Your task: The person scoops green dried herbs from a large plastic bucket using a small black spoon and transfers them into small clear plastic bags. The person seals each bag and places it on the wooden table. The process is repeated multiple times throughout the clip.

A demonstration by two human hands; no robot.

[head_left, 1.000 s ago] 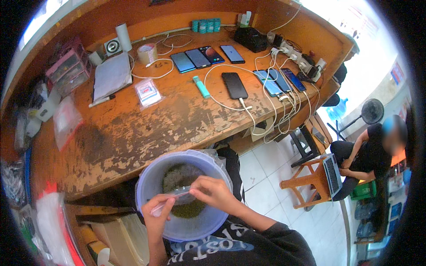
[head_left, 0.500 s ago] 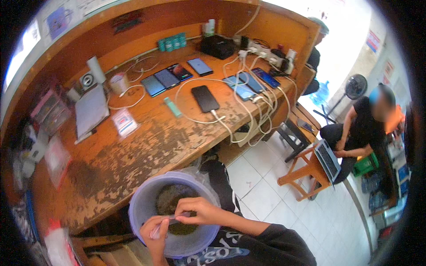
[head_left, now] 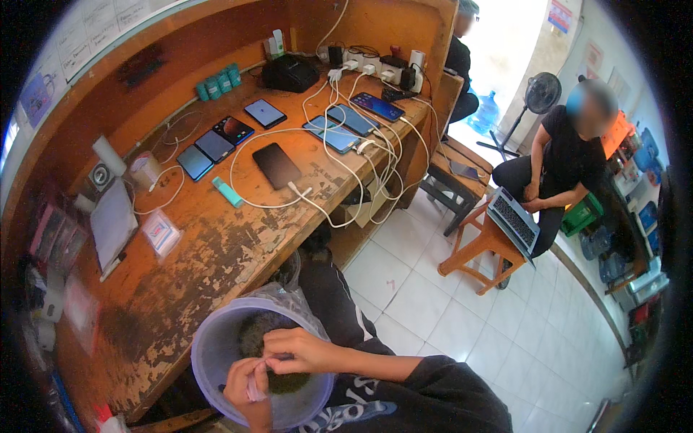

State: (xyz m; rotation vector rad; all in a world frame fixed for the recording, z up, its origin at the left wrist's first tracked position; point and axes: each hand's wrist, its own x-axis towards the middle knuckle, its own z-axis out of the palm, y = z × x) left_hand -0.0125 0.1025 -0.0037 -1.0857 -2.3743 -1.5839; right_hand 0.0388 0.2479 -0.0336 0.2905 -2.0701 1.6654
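Observation:
Both hands are over a lilac plastic bucket (head_left: pixel 199 350) at my lap, which holds loose dark green and greyish material (head_left: pixel 287 383). My left hand (head_left: pixel 242 386) is closed around a small pinkish, see-through piece, perhaps a plastic packet (head_left: pixel 254 391). Fingertips of my right hand (head_left: pixel 299 351) pinch at its upper end, right against the left thumb and fingers. Most of the piece is hidden by the fingers. Clear plastic film (head_left: pixel 292 299) lies at the bucket's far right rim.
A worn wooden desk (head_left: pixel 173 296) borders the bucket, with several phones (head_left: pixel 276 166), white cables (head_left: pixel 317 202) and a power strip (head_left: pixel 368 66). Rightward, a seated person (head_left: pixel 570 159) is behind an orange stool (head_left: pixel 484 245) bearing a laptop (head_left: pixel 514 220). A fan (head_left: pixel 543 94) stands farther back.
My hands have drawn together; the pinkish piece earlier stretched between them is now mostly covered by fingers. The view has turned right, shifting the desk and bucket leftward.

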